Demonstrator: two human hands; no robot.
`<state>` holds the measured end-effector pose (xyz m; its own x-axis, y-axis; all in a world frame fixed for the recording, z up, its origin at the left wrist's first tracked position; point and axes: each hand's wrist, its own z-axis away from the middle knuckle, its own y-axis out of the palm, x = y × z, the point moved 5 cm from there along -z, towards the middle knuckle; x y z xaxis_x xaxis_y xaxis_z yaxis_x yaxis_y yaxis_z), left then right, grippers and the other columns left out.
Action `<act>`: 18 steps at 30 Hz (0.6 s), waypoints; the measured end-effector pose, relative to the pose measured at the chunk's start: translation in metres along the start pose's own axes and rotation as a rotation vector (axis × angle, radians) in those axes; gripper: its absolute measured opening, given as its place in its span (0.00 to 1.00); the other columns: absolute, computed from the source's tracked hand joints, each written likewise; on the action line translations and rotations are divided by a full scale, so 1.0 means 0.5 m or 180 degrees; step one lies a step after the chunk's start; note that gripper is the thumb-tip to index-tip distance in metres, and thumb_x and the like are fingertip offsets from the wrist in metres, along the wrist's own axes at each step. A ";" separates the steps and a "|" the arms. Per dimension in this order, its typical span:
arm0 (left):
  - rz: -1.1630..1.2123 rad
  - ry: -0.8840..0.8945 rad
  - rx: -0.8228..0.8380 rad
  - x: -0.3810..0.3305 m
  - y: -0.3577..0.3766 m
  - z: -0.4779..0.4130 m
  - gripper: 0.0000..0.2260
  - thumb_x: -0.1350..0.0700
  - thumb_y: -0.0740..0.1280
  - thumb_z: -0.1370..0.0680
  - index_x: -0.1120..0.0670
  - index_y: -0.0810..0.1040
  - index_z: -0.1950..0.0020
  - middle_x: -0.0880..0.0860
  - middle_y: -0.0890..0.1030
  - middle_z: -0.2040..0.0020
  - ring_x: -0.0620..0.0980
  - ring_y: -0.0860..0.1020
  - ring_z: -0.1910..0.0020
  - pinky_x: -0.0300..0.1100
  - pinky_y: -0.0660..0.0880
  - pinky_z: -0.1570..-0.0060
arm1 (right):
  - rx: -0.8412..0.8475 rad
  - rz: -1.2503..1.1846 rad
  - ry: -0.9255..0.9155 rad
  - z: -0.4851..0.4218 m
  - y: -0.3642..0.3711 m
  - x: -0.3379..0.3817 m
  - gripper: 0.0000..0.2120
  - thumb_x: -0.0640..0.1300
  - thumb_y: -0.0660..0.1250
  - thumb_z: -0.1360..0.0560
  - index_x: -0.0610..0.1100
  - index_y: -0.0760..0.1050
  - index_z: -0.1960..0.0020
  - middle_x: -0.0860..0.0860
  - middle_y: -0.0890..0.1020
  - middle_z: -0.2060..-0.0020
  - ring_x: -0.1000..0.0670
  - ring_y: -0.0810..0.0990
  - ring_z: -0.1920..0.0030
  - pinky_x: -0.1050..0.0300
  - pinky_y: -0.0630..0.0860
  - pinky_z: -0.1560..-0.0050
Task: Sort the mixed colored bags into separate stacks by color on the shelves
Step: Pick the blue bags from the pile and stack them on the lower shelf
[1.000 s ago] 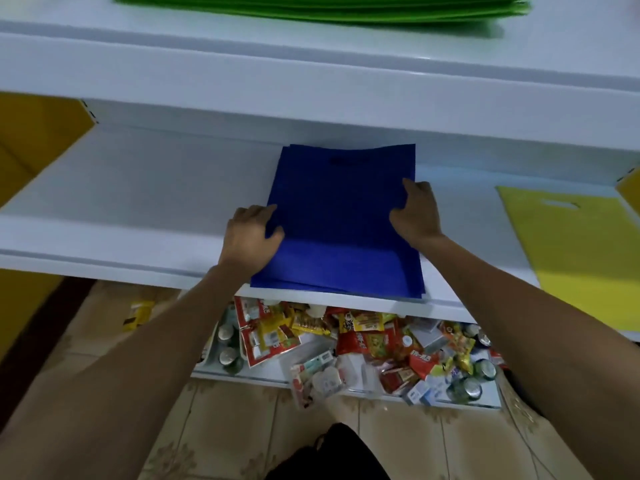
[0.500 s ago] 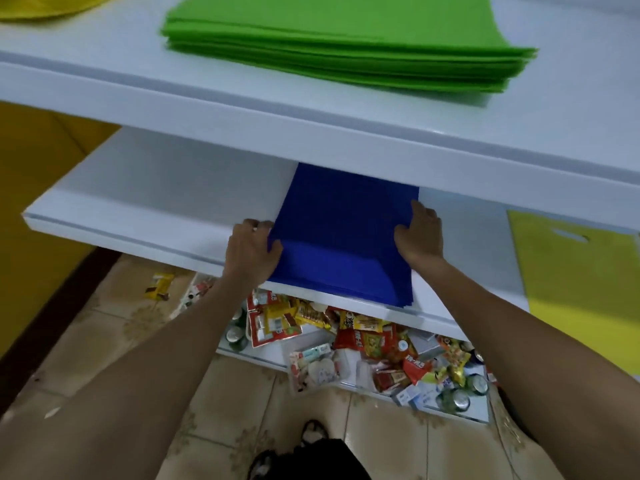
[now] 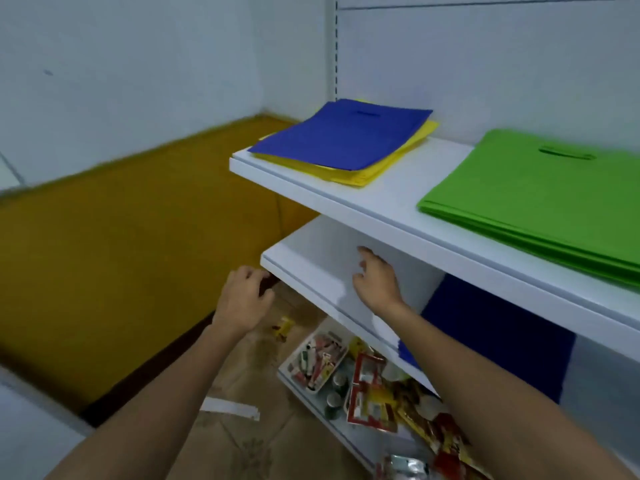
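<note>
Upper white shelf (image 3: pixel 391 202), left end: one flat dark-blue fabric bag with a cut-out handle slot (image 3: pixel 341 135) lies on top of a small pile of flat yellow bags (image 3: pixel 374 171). The yellow edges show along its front and right sides. The pile sits close to the shelf's left front corner.

Same shelf, right part: a thick stack of flat bright-green bags (image 3: pixel 540 192), handle slot toward the back wall, well apart from the blue-on-yellow pile.

Middle white shelf (image 3: pixel 311 265), right part: a stack of dark-blue bags (image 3: pixel 498 341), mostly shadowed by the shelf above. One corner pokes past the front edge beside the right forearm.

Right hand (image 3: pixel 375 282): over the left part of the middle shelf, apart from the blue stack. Grip slack, fingers loosely spread, nothing in it. Cannot tell whether it touches the shelf.

Left hand (image 3: pixel 242 299): in the air just off the left front corner of the middle shelf. Grip loosely curled, nothing held.

Below: a bottom shelf holds a white tray of small packets (image 3: pixel 313 362), red and yellow snack packets (image 3: pixel 367 386) and a few cans (image 3: pixel 334 400). On the beige tiled floor (image 3: pixel 242 441) lie a small yellow wrapper (image 3: pixel 282 328) and a white strip (image 3: pixel 230 408).
</note>
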<state>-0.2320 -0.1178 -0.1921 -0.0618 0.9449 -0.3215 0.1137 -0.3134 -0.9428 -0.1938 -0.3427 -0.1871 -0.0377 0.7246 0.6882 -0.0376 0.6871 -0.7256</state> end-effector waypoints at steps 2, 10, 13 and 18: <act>-0.0032 -0.0201 -0.0116 0.080 -0.057 0.016 0.17 0.53 0.60 0.21 0.54 0.69 0.32 0.54 0.69 0.35 0.53 0.65 0.35 0.44 0.64 0.37 | 0.0039 -0.0003 -0.0305 -0.006 0.046 0.098 0.27 0.35 0.58 0.24 0.42 0.60 0.27 0.41 0.74 0.37 0.43 0.72 0.37 0.52 0.71 0.39; 0.0092 -0.0405 -0.0640 0.272 -0.274 0.067 0.16 0.52 0.59 0.20 0.54 0.70 0.33 0.53 0.68 0.35 0.52 0.65 0.34 0.45 0.65 0.38 | -0.0023 0.0082 -0.1209 0.000 0.143 0.418 0.27 0.36 0.60 0.24 0.44 0.59 0.26 0.43 0.73 0.37 0.45 0.71 0.36 0.51 0.71 0.38; 0.0081 -0.0303 -0.0872 0.316 -0.338 0.086 0.16 0.53 0.60 0.21 0.54 0.70 0.34 0.52 0.70 0.36 0.52 0.65 0.34 0.43 0.65 0.38 | -0.0118 0.0139 -0.1405 -0.007 0.161 0.507 0.27 0.37 0.60 0.24 0.44 0.59 0.26 0.44 0.74 0.38 0.46 0.73 0.39 0.52 0.73 0.42; 0.0085 -0.0349 -0.1197 0.392 -0.433 0.096 0.14 0.54 0.62 0.22 0.54 0.73 0.37 0.53 0.72 0.38 0.52 0.68 0.37 0.44 0.65 0.39 | -0.0206 0.0125 -0.1662 -0.013 0.184 0.622 0.27 0.37 0.60 0.24 0.43 0.59 0.26 0.43 0.73 0.37 0.45 0.72 0.37 0.49 0.73 0.39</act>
<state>-0.3162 0.1305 -0.0553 -0.1572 0.9147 -0.3723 0.4710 -0.2619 -0.8424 -0.2026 -0.0536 -0.0397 -0.5309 0.6382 0.5575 0.0350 0.6738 -0.7381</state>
